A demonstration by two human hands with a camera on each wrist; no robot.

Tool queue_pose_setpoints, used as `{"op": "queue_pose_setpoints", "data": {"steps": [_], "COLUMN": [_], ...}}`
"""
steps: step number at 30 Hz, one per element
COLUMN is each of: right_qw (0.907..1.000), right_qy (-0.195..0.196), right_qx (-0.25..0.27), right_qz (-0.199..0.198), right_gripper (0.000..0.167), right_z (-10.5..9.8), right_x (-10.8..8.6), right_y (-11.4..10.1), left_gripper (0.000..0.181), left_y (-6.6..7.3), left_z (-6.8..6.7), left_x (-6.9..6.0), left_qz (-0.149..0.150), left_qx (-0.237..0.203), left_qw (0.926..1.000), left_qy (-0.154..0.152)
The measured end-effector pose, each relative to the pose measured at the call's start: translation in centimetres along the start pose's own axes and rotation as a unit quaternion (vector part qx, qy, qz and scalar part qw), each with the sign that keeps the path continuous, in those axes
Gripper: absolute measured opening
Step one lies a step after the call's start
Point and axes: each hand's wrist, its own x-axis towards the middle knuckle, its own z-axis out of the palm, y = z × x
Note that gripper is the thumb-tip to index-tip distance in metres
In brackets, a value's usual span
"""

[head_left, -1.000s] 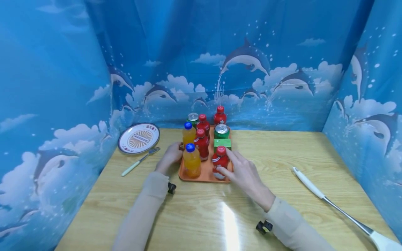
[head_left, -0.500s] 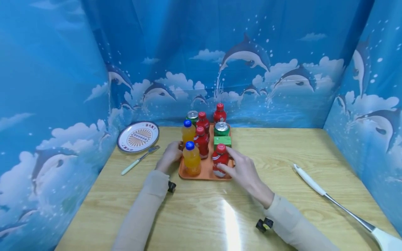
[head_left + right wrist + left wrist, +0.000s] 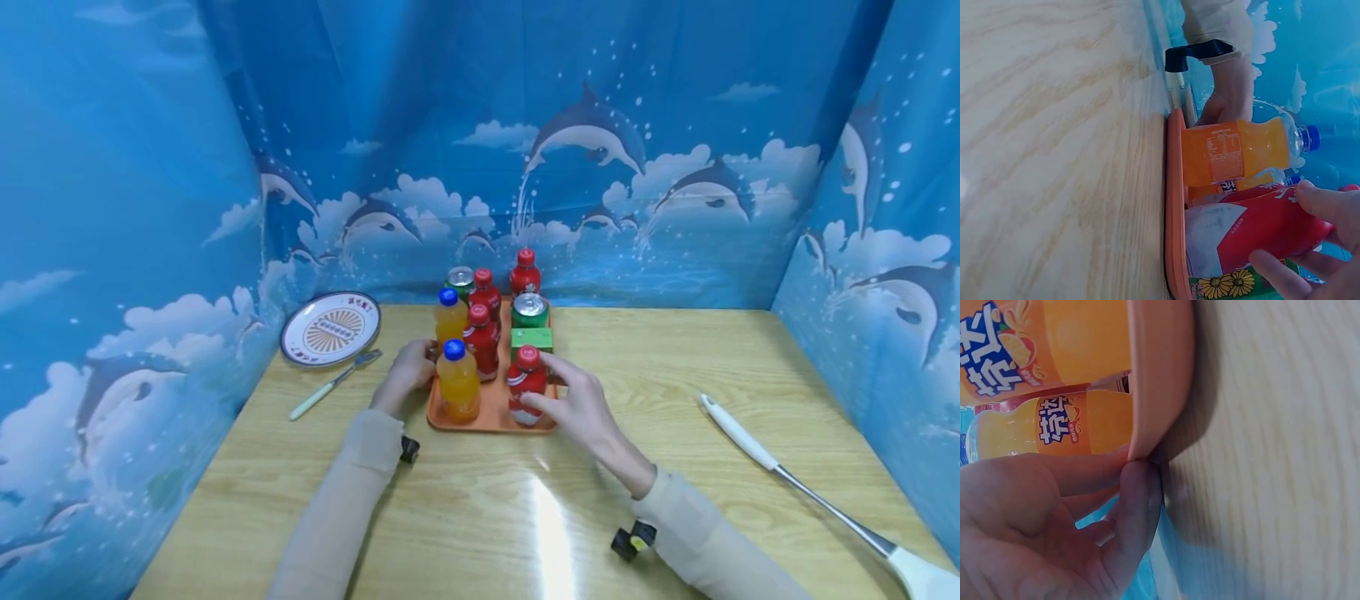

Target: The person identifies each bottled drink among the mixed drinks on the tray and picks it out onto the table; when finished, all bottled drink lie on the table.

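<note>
Head view: left hand [image 3: 405, 371] pinches tray [image 3: 495, 409], right hand [image 3: 587, 407] grips red bottle [image 3: 527, 385], likely weighty and slick, best held mid-body.

Glossy plastic bottles [image 3: 460, 383] and a smooth, matt plastic tray [image 3: 495, 410].
Wood grain marks the shiny tabletop [image 3: 675, 358]; can lids [image 3: 529, 305] show bright metal, the plate [image 3: 332, 330] looks smooth, the backdrop [image 3: 465, 92] cloth-like with a faint sheen.

Bare wood-grain tabletop [image 3: 660, 367] spreads right of my right hand [image 3: 588, 408], up to a long white-handled utensil [image 3: 742, 434]. On the orange rectangular tray [image 3: 493, 408], a gap parts a red-capped, red-labelled bottle [image 3: 527, 385] from a blue-capped orange-drink bottle [image 3: 459, 387]; a green box-shaped carton [image 3: 531, 338] blocks the way behind the former.
</note>
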Motion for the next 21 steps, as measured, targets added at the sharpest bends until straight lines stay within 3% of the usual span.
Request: {"op": "queue_pose_setpoints", "data": {"steps": [10,21], "right_qw": [0.9985,0.9895], "right_qy": [-0.006,-0.030], "right_qx": [0.044,0.133], "right_qz": [0.033,0.046], "right_gripper": [0.065,0.061], "right_z": [-1.2,-5.2], "right_x": [0.0,0.6], "right_y": [-0.6,-1.5], "left_gripper": [0.063,0.060], "left_y": [-0.1,-0.5], "left_z": [0.2,0.3], "left_x": [0.2,0.3], "left_qz": [-0.003,-0.003], "left_qx": [-0.040,-0.045], "left_qw": [0.9992,0.9989], "left_qy": [-0.001,0.009]}}
